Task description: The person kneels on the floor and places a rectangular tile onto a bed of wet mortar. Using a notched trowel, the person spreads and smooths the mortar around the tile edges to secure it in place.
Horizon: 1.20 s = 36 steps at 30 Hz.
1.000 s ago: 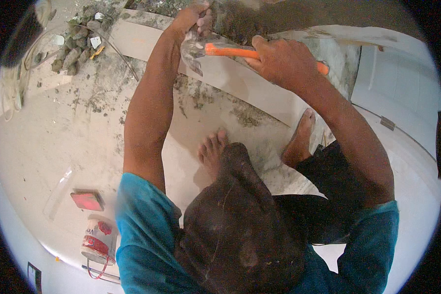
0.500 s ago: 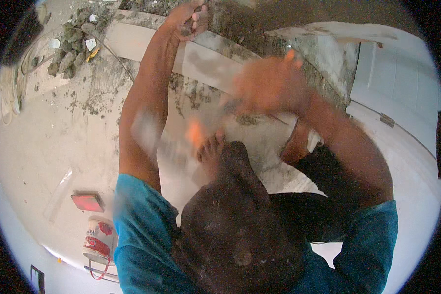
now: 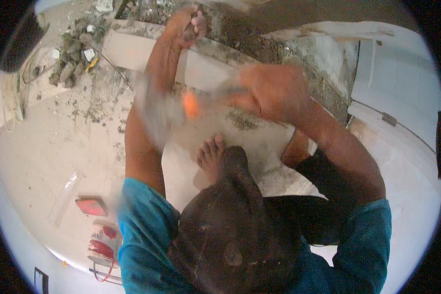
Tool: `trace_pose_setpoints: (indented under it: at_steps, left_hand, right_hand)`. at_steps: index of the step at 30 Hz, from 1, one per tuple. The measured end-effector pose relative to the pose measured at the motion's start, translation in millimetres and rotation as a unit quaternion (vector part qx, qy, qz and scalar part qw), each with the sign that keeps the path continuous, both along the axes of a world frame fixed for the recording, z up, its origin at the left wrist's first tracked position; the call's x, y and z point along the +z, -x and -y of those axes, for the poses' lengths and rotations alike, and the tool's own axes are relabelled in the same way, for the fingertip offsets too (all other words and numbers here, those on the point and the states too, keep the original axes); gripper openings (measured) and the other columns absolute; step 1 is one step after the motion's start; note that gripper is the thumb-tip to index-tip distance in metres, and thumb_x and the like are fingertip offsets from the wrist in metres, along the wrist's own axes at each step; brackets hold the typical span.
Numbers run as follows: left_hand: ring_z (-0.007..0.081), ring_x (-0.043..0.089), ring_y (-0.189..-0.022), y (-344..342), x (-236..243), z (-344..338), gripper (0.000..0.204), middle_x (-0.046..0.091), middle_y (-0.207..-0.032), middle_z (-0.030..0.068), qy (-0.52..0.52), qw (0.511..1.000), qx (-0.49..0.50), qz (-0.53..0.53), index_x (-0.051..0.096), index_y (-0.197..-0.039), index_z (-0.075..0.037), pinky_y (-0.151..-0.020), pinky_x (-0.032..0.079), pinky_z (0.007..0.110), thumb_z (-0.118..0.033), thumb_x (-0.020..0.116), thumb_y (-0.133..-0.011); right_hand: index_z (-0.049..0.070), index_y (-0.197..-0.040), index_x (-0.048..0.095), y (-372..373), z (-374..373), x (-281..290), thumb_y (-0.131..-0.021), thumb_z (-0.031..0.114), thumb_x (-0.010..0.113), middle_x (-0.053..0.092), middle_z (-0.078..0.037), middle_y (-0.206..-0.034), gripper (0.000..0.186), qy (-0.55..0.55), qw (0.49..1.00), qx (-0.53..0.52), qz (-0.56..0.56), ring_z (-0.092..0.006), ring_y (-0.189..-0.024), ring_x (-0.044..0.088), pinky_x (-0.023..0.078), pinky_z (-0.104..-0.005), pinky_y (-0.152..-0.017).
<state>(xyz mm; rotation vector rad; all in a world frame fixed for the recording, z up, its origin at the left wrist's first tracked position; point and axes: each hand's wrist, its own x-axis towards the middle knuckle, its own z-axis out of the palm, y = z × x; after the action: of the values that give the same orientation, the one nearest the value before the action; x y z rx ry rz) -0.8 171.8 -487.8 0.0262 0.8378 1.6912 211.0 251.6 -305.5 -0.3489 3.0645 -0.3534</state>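
Note:
My right hand (image 3: 274, 93) is closed around the dark handle of a hammer (image 3: 190, 104), which has an orange part. Motion smears the tool, and its grey head shows only as a pale blur across my left forearm. Farther out, my left hand (image 3: 187, 27) has its fingers curled in at the edge of a strip of broken, dirty ground (image 3: 255, 46); whatever it grips is not clear. Pale flat slabs (image 3: 201, 68) run beneath the left wrist. My bare foot (image 3: 211, 154) rests on the dusty floor between the arms.
Grey rubble lumps (image 3: 71, 59) lie at the far left beside a thin rod (image 3: 115, 68). A red-topped flat object (image 3: 91, 206) and a white-and-red bucket (image 3: 102, 240) are at the lower left. On the right stands a white door panel (image 3: 397, 83) with a hinge.
The hammer has swung away from me and a little left, its orange part now higher in the picture. My right hand has shifted slightly; my left hand stays at the broken strip.

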Motion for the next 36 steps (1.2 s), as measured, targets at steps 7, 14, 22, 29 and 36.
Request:
trace_pose_setpoints:
  at_steps: [7, 14, 22, 29, 36]
  left_hand:
    - [0.0199, 0.057, -0.058, -17, 29, -9, 0.018, 0.055, -0.067, 0.0072, 0.152, 0.98, 0.121, -0.048, 0.052, -0.082, -0.004, -0.053, 0.049, 0.039, -0.02, 0.046, -0.089]
    - [0.0172, 0.048, -0.054, -44, 49, 61, 0.028, 0.051, -0.068, 0.0055, 0.251, 0.879, 0.14, -0.381, 0.054, -0.081, -0.004, -0.049, 0.039, 0.032, -0.03, 0.047, -0.089]
    - [0.0387, 0.06, -0.08, -52, 46, 227, 0.046, 0.063, -0.083, 0.0203, 0.647, 0.486, -0.014, -0.587, 0.058, -0.099, -0.001, -0.07, 0.045, 0.045, -0.045, 0.046, -0.089]
    - [0.0386, 0.06, -0.087, -73, 29, 285, 0.051, 0.064, -0.091, 0.0198, 0.695, 0.432, -0.07, -0.571, 0.061, -0.093, -0.002, -0.072, 0.046, 0.047, -0.051, 0.045, -0.088]
    - [0.0245, 0.061, -0.078, -69, 84, 220, 0.042, 0.063, -0.084, 0.0122, 0.645, 0.403, 0.047, -0.647, 0.061, -0.097, -0.003, -0.074, 0.048, 0.035, -0.043, 0.058, -0.086]
  right_hand:
    - [0.005, -0.095, 0.056, -2, -23, -18, -0.079, 0.031, 0.064, 0.062, -0.017, -0.07, 0.032, -0.051, 0.952, -0.262, 0.15, -0.0368, -0.064, 0.062, 0.05, -0.0435, -0.058]
    - [0.005, -0.097, 0.056, -66, 0, -12, -0.078, 0.032, 0.064, 0.063, -0.015, -0.08, 0.034, 0.106, 0.972, -0.204, 0.047, -0.0339, -0.069, 0.063, 0.051, -0.0433, -0.061]
    - [0.009, -0.096, 0.059, -87, 93, -86, -0.078, 0.027, 0.062, 0.061, -0.008, -0.083, 0.025, 0.2, 0.959, -0.178, 0.092, -0.0269, -0.079, 0.063, 0.051, -0.0394, -0.064]
    - [0.012, -0.096, 0.059, -93, 133, -120, -0.078, 0.024, 0.06, 0.056, -0.004, -0.087, 0.022, 0.232, 0.956, -0.152, 0.091, -0.0215, -0.085, 0.059, 0.049, -0.0368, -0.071]
    - [0.012, -0.098, 0.059, -98, 139, -134, -0.077, 0.024, 0.059, 0.056, -0.005, -0.09, 0.024, 0.203, 0.962, -0.147, 0.106, -0.0214, -0.09, 0.058, 0.049, -0.0387, -0.074]
